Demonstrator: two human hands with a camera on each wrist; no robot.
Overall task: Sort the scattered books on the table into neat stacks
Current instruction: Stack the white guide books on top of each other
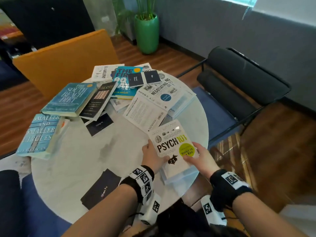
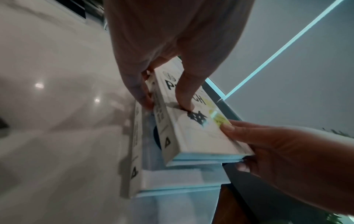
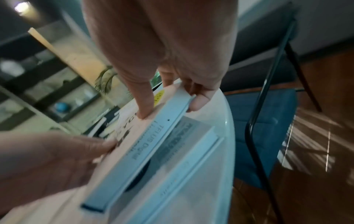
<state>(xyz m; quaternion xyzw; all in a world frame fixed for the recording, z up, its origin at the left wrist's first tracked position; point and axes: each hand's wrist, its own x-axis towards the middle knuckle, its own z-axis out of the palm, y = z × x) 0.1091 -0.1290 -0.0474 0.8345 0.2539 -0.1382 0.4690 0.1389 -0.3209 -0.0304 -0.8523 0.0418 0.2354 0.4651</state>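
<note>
Both hands hold the white Psych 101 book (image 1: pixel 172 142) just above another white book (image 1: pixel 181 175) lying at the table's near right edge. My left hand (image 1: pixel 152 157) grips its spine side, thumb on the cover (image 2: pixel 184 94) and fingers under. My right hand (image 1: pixel 201 157) grips the page side, thumb on top (image 3: pixel 143 98) and fingers below. Further back lie the open Negotiating 101 book (image 1: pixel 159 100), a teal book (image 1: pixel 123 82), Anatomy 101 (image 1: pixel 104 72), The South Beach Diet (image 1: pixel 70 100), a black book (image 1: pixel 99 101) and Smaller and Smaller Circles (image 1: pixel 39 135).
A round white table (image 1: pixel 89 159) bears small dark booklets (image 1: pixel 100 189) (image 1: pixel 100 124) (image 1: pixel 144 78). An orange chair (image 1: pixel 66 60) stands behind it, a black chair (image 1: pixel 242 79) to the right, a green planter (image 1: pixel 147 33) beyond.
</note>
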